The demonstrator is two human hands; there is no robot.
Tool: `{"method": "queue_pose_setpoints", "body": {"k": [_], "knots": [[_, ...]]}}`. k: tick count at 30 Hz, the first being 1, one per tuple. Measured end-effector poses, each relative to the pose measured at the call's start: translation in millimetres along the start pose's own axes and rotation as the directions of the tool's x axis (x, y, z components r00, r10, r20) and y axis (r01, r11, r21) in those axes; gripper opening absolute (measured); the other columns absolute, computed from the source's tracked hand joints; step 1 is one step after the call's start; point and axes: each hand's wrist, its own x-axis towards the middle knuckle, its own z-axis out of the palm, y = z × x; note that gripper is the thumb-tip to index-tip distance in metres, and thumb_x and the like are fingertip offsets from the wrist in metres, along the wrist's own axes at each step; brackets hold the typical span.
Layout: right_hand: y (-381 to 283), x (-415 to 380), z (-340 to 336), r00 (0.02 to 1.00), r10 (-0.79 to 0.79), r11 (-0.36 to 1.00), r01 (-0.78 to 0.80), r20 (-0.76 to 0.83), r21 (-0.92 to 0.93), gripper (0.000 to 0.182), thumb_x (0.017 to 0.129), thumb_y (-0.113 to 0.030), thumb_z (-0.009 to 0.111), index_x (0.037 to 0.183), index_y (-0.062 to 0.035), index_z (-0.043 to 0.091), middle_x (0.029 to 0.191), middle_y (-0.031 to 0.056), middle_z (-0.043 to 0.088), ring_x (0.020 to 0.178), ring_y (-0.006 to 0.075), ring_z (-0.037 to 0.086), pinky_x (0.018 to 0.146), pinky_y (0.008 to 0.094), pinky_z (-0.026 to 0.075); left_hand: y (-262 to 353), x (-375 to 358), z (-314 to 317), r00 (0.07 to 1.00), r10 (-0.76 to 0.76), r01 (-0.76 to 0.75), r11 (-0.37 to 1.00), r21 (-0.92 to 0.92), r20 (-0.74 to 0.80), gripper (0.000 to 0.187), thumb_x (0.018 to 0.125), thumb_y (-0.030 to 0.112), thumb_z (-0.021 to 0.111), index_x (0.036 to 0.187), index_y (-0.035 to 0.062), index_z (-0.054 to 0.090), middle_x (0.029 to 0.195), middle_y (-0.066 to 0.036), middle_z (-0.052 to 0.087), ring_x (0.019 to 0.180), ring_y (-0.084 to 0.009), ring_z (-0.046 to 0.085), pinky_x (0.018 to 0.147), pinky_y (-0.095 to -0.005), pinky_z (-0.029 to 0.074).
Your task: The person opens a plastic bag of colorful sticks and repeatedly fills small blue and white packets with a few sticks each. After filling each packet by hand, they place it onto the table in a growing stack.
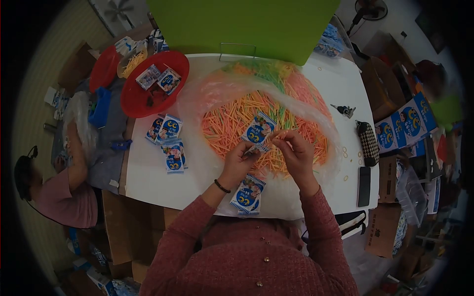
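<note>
My left hand (240, 160), with a dark bracelet at the wrist, grips blue-and-white printed packets (259, 129) by their lower end. Close to its right, my right hand (296, 150) is pinched, its fingertips by the packets' edge; what it holds is too small to name. Both hands are over a large clear plastic bag (192, 106) opened around a heap of thin pink, orange, yellow and green sticks (224, 123). More packets (248, 193) lie at the table's front edge below my left hand, and others (173, 155) lie left of the bag.
A red basin (129, 93) with packets stands at the back left. Keys (344, 110), a checkered pouch (367, 143) and a phone (364, 186) lie on the right. A green panel (242, 29) stands behind. Another person (66, 192) works at far left.
</note>
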Motion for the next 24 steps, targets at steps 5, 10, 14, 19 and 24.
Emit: {"method": "queue_pose_setpoints", "body": {"k": [5,10,14,19,24], "knots": [[0.0,0.8,0.6,0.999,-0.053,0.998,0.053,-0.009,-0.02,0.013,0.087,-0.001,0.067,0.1,-0.0004,0.064,0.095,0.0062,0.071,0.085,0.0104,0.067,0.076,0.0251,0.054,-4.1,2.3,0.8,0.998,0.056,-0.056,0.998,0.024,0.005,0.023,0.087,0.002,0.067,0.109,0.001,0.059,0.1,-0.005,0.067,0.09,-0.0092,0.063,0.077,-0.0245,0.052],[0.0,1.3,-4.7,0.997,-0.042,0.994,0.048,-0.061,0.093,0.013,0.087,-0.002,0.068,0.099,-0.0015,0.064,0.096,0.0071,0.071,0.087,0.0117,0.067,0.076,0.0252,0.054,-2.4,2.9,-0.2,1.0,-0.007,0.007,1.0,-0.024,-0.001,0.021,0.087,0.002,0.066,0.107,0.001,0.059,0.101,-0.005,0.067,0.09,-0.0093,0.063,0.076,-0.0244,0.052],[5.2,-4.4,5.5,0.999,0.033,0.999,-0.033,0.012,0.015,0.014,0.085,-0.003,0.069,0.098,-0.0029,0.065,0.094,0.0074,0.07,0.088,0.0151,0.066,0.079,0.0276,0.053,13.5,0.6,5.8,0.999,0.034,-0.034,0.998,0.045,0.006,0.018,0.088,0.002,0.066,0.105,0.0043,0.06,0.098,-0.001,0.066,0.084,-0.0074,0.063,0.069,-0.0215,0.051],[15.6,-5.6,8.5,0.992,-0.104,0.974,0.117,0.077,-0.193,0.016,0.081,-0.006,0.073,0.096,-0.0051,0.067,0.097,0.0074,0.068,0.096,0.0227,0.063,0.089,0.0357,0.048,13.3,0.0,12.4,1.0,0.029,-0.028,0.997,-0.077,0.003,0.024,0.09,0.002,0.064,0.114,0.0034,0.06,0.104,-0.001,0.065,0.094,-0.0084,0.061,0.078,-0.0231,0.051],[20.7,-0.4,-0.2,0.974,-0.129,0.869,0.202,0.188,-0.451,0.021,0.081,-0.018,0.073,0.1,-0.008,0.07,0.118,0.0072,0.062,0.117,0.0267,0.052,0.098,0.0403,0.039,14.4,5.8,11.2,0.997,-0.046,0.052,0.992,-0.112,0.06,0.025,0.091,0.003,0.062,0.117,0.0031,0.06,0.105,-0.002,0.064,0.095,-0.0085,0.061,0.081,-0.024,0.052]]}}
